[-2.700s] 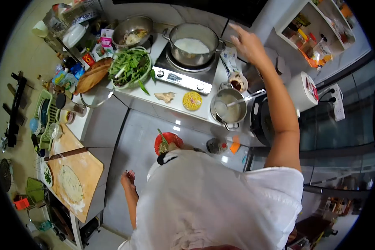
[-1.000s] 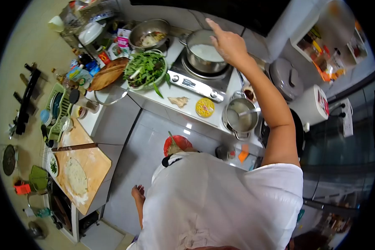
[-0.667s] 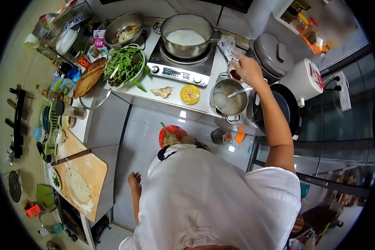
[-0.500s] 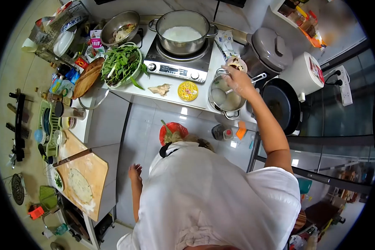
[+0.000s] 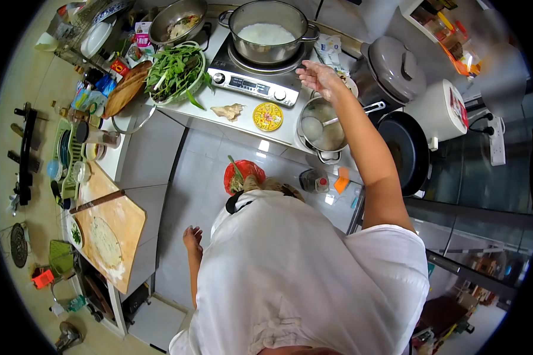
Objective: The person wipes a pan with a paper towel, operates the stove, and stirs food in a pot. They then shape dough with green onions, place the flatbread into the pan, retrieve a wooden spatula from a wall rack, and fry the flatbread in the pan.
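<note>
My right hand [image 5: 317, 78] is open with its fingers apart, raised between the induction cooker [image 5: 256, 86] and a small pot [image 5: 305, 112]; nothing shows in it. The pot holds cloudy liquid, and a ladle [image 5: 312, 128] rests in it with its handle [image 5: 374, 107] leaning over the rim, partly behind my forearm. On the cooker stands a large two-handled steel pot [image 5: 240, 38] with white contents. Low at my left side, my left hand [image 5: 192, 239] hangs over the floor, empty, its fingers loosely apart.
A basin of leafy greens [image 5: 175, 74], a round yellow tin [image 5: 267, 116] and a crumpled tan piece [image 5: 227, 112] sit on the counter. At left, flattened dough [image 5: 105, 242] lies on a wooden board [image 5: 130, 228]. A black frying pan [image 5: 404, 151] stands right; a red bag [image 5: 234, 180] is on the floor.
My right hand has moved up and left, from above the small pot towards the cooker, and its fingers have spread. My left hand stays low at my side. The camera view has shifted slightly.
</note>
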`<control>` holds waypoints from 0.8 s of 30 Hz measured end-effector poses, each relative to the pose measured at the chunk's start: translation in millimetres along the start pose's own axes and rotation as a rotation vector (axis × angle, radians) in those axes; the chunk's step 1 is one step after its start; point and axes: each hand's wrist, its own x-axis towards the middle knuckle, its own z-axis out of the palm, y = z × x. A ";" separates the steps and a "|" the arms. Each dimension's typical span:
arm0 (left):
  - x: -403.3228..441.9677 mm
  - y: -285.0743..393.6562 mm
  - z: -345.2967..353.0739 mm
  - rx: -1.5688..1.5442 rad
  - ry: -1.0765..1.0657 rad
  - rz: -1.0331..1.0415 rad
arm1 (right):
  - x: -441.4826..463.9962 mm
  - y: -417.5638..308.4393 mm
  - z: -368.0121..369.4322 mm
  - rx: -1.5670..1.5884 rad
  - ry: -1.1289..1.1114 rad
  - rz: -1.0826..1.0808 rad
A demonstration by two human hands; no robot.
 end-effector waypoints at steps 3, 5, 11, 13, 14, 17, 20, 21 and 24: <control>-14.5 -16.5 -5.4 -0.043 0.048 -0.029 | 8.4 9.3 -4.5 0.047 -0.074 0.027; -19.0 -26.0 -8.0 -0.080 0.069 -0.045 | 8.8 24.6 -5.0 0.072 -0.052 0.050; -23.3 -33.4 0.2 -0.075 0.071 -0.057 | 41.3 14.8 5.5 0.260 0.118 0.078; -24.9 -26.7 7.6 -0.087 0.077 -0.022 | 66.7 4.7 6.7 0.315 0.143 0.067; -25.7 -22.6 11.2 -0.094 0.079 -0.003 | 79.3 -3.8 9.6 0.338 0.183 0.092; -37.9 -13.7 23.1 -0.117 0.090 0.041 | 128.5 -4.3 8.3 0.359 0.107 0.074; -49.8 -21.1 28.1 -0.125 0.105 0.035 | 138.4 -10.0 24.9 0.274 0.064 0.181; -54.2 -26.2 30.1 -0.131 0.119 0.020 | 135.8 -13.3 30.9 0.179 0.091 0.264; -63.7 -53.7 28.6 -0.133 0.155 -0.028 | 143.5 -15.3 44.4 0.302 0.115 0.238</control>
